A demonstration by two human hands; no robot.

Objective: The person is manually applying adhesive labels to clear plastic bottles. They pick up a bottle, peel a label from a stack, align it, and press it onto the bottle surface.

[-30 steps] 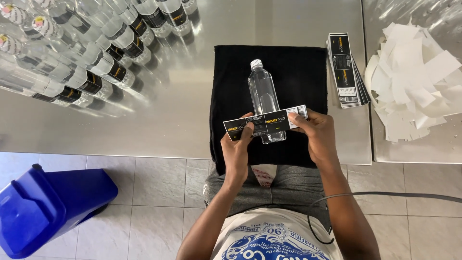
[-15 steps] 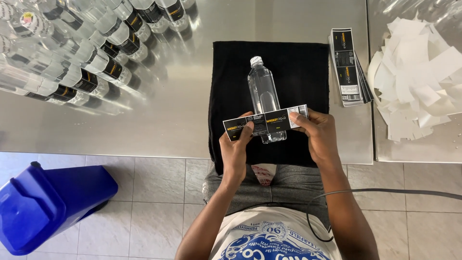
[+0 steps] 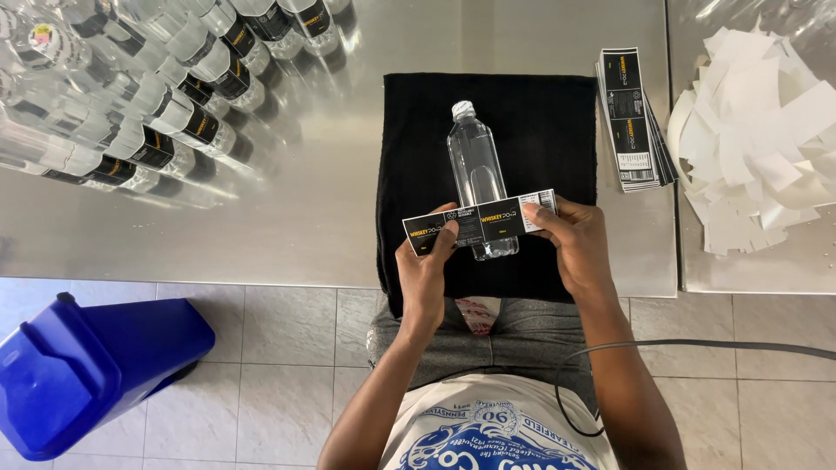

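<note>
**Label stretched across a clear bottle**

We hold a long black label (image 3: 481, 223) by its two ends, stretched flat across the lower half of a clear plastic bottle (image 3: 478, 178). Our left hand (image 3: 426, 271) pinches the label's left end between thumb and fingers, and our right hand (image 3: 576, 246) pinches the right end the same way, so both hands are closed on the strip. The bottle lies on its side on a black cloth (image 3: 531, 130), its white cap pointing away from us and its base showing just below the label. The cloth is spread on a shiny metal table (image 3: 348, 174) and hangs a little over the near edge.

To the right of the cloth sits a stack of labels (image 3: 634, 122) of the same black kind, and further right a heap of white backing papers (image 3: 758, 130). At the upper left, many labelled bottles (image 3: 165, 96) lie crowded together on the table. Down on the tiled floor to our left stands a blue bin (image 3: 87, 374).
</note>
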